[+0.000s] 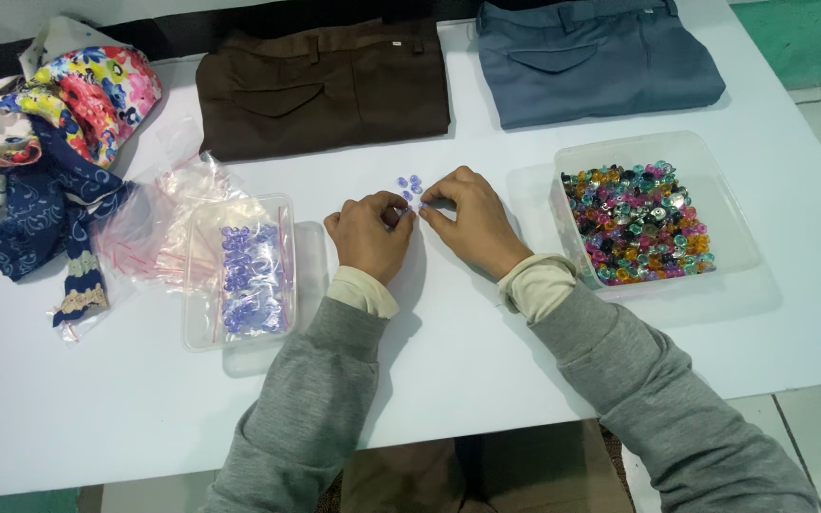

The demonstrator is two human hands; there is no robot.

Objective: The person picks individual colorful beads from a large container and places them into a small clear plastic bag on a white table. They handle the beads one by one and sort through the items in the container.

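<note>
Grey-sleeved, the left hand (369,233) and right hand (472,224) are pinching together over small purple beads (410,186) on the white worktop (467,351).

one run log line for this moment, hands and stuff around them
left hand: pinching small purple beads | right hand: fingertips at same beads | left: bagged purple beads | right: tub of mixed beads

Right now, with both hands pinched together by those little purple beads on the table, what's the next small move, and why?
Probably slide the piece pinched between the left hand and right hand up to the purple beads. That small cluster lies just beyond the fingertips, and matching purple ones already fill the bag in the left container.
</note>
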